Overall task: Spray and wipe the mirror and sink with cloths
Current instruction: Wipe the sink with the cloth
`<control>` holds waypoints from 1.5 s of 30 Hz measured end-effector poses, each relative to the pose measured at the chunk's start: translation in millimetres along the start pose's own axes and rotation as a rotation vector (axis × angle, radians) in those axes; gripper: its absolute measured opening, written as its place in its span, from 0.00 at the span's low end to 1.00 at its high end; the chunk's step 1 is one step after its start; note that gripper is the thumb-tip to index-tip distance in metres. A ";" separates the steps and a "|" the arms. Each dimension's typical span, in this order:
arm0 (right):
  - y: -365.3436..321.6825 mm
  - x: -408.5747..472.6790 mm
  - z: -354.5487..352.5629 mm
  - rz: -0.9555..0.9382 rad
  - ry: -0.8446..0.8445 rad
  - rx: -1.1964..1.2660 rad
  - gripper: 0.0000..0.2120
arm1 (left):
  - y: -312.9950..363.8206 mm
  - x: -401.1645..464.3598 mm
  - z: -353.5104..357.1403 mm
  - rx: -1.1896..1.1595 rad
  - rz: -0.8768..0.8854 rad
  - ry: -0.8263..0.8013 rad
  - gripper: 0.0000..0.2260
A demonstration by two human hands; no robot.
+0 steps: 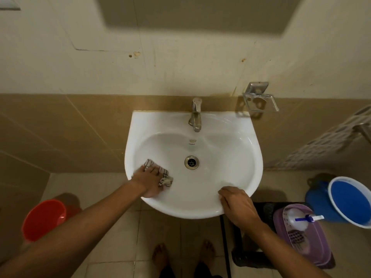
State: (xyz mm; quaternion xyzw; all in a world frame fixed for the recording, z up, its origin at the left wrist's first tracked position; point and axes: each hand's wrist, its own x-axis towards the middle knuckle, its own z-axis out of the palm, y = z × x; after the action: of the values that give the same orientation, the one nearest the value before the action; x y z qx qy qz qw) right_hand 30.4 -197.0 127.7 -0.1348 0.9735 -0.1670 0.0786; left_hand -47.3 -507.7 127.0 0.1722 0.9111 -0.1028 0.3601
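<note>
Your left hand (148, 182) is flat on a checked cloth (160, 173), fingers straight, pressing it vs the inner left wall of the white sink (230, 157), just below the rim. Cloth is bunched; white w/ dark grid lines, part sticks out past your fingertips toward the drain (191, 162), part lies under the palm.

Your right hand (237, 203) rests on the sink's front-right rim, fingers curled over the edge, so it grips the rim itself; no cloth visible in it.

Chrome tap (195, 115) stands at the back centre of the basin, spout over the bowl. Metal soap holder (259, 99) is on the wall, right of the tap. Bottom edge of the mirror (190, 13) shows at the top, blurred.

On the floor: red bucket (43, 219) at left, blue bucket (350, 201) at far right. Between blue bucket & sink, a purple basket (319, 247) sits on a dark stool (249, 255); inside it a white spray bottle (297, 218) w/ blue nozzle lies on its side, plus another checked cloth (296, 236). Your bare feet (160, 255) are on the tiles below the sink.
</note>
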 end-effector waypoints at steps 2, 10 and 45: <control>5.3 -0.4 -1.2 -0.018 -0.001 0.021 0.12 | 31.3 -5.3 2.6 -0.136 0.040 -0.050 0.31; 42.7 3.6 -14.9 -0.119 0.049 0.015 0.14 | 146.8 38.5 -6.4 -0.574 0.074 -0.070 0.32; 70.2 -5.6 -10.3 -0.302 0.123 -0.027 0.13 | 1.6 65.5 15.0 -0.012 -0.214 0.242 0.30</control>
State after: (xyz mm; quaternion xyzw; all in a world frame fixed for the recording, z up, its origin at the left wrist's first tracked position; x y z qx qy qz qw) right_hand 17.1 -128.5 113.6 -0.2704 0.9473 -0.1716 -0.0089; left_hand -82.0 -495.2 70.9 0.0829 0.9616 -0.1136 0.2358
